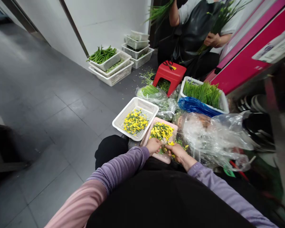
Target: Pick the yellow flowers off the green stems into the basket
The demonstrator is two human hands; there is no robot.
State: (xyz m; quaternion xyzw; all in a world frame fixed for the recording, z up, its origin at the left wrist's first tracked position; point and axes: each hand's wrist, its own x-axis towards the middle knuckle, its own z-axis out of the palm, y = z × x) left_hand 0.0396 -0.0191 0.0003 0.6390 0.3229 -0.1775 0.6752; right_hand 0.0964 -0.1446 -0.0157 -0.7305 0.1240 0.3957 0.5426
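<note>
Both hands are close together over a pale pink tray (175,127) that holds yellow flowers (161,131) with green stems. My left hand (154,146) is closed at the tray's lower left, fingers pinched on something too small to make out. Just right of it, my right hand (177,150) grips a few yellow-flowered stems, with some blossoms showing around its fingers. Left of the tray sits a white perforated basket (118,121) with a heap of yellow flowers (135,122) in it.
Plastic bags (211,136) lie at the right, below a basket of green stems (204,93). A red stool (172,73) with scissors stands ahead, near a seated person (194,31) holding green bunches. Stacked baskets (112,77) of green vegetables stand by the wall.
</note>
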